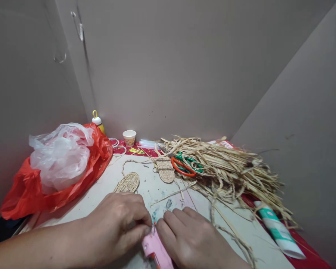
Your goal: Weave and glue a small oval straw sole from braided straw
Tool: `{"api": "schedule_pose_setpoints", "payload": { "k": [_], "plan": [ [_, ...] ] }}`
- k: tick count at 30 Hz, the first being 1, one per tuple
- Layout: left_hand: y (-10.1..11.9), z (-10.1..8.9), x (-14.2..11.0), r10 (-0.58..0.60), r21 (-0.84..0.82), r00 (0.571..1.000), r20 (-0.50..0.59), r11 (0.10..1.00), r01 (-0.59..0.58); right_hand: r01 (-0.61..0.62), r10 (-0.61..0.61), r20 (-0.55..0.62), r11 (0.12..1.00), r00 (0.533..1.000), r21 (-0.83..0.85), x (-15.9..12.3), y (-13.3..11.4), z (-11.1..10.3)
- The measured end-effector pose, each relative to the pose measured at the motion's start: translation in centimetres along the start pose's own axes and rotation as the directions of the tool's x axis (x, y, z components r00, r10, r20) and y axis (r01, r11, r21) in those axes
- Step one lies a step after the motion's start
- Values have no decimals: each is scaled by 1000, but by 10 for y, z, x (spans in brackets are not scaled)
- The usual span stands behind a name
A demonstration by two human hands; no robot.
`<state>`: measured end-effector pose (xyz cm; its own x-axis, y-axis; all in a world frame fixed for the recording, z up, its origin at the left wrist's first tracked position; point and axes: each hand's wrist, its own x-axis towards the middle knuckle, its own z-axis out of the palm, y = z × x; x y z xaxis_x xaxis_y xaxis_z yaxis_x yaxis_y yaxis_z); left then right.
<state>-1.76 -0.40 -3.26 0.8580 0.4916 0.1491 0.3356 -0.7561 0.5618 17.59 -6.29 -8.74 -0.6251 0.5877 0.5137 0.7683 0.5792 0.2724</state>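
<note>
A pink glue gun (158, 248) with orange parts lies at the bottom middle, between my two hands. My left hand (123, 224) is closed, thumb and forefinger pinched together against the front end of the gun. To its right, my right hand (184, 233) has its fingers curled over beside the pink body. Whatever either set of fingers holds is hidden. Just beyond my left hand rests an oval braided straw sole (128, 182), partly covered by the knuckles. A second straw sole (166, 170), with a band across it, lies farther back.
Scissors with orange and green handles (184, 166) lie against a large straw bundle (226, 160). A red bag (25, 190) with clear plastic (61, 153) fills the left. Behind stand a paper cup (129, 138) and translucent sticks (149, 144). A green-and-white tube (280, 229) lies right. Grey walls surround the table.
</note>
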Motion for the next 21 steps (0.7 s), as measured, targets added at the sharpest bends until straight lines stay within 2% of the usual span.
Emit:
{"api": "schedule_pose_setpoints", "payload": {
  "k": [4,6,7,9,11,12,13,17,21],
  "plan": [
    [-4,3,-1,34,68,999,-21,997,-33,-15,15,20,1000,1000,19,0,0,-2],
    [-13,-3,1,50,155,995,-89,987,-35,-47,45,37,997,998,61,-3,3,-3],
    [-20,-9,4,49,204,986,-161,979,-16,-83,79,40,992,996,94,-4,5,-4],
    [-38,-24,10,-37,296,951,-306,946,132,-167,160,52,968,986,185,-6,13,-5],
    [-59,-39,18,-219,362,863,-455,840,404,-257,239,96,922,966,290,-8,21,-4],
    [-69,-45,22,-331,368,827,-454,776,512,-293,267,121,895,956,336,-8,25,-4],
    [-79,-48,25,-428,368,809,-402,734,571,-323,291,141,870,946,372,-9,29,-3],
    [-106,-43,30,-527,342,818,-231,743,575,-408,361,191,786,913,466,-9,36,2],
    [-111,-26,29,-583,278,812,-20,777,565,-443,395,207,731,895,519,-10,39,6]
  ]
}}
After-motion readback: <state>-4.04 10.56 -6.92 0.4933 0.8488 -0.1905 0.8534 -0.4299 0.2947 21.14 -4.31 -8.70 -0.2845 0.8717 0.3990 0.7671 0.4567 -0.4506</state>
